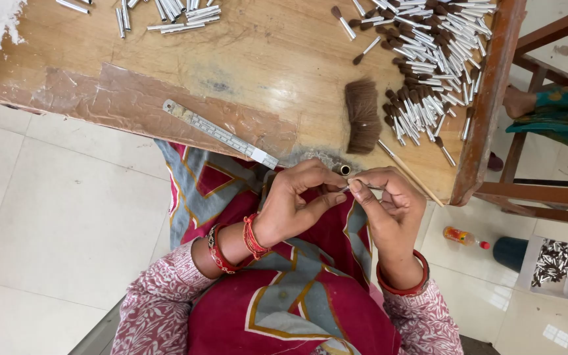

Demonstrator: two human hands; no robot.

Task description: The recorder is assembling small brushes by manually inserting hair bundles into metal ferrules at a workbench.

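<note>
Wooden table (pixel 264 52): worn, scuffed top, a taped brown patch near its edge. On its far right, a large heap of finished brush heads (pixel 428 59), thin silver metal tubes each tipped with a dark tuft; judged from that heap, much of the batch is done. At the far left, a smaller scatter of bare metal tubes (pixel 165 13), shiny and untufted, so work is left. A flat fan of loose brown hair (pixel 363 115), soft and fine, lies near the edge, beside a metal ruler (pixel 221 135) and a thin wooden stick (pixel 409 172).

My left hand (pixel 297 200) and right hand (pixel 389 204) meet over my lap, just off the table edge. Fingertips of both press together, pinching one small silver tube (pixel 345 189) between them; whether it holds hair yet, I cannot tell.
</note>
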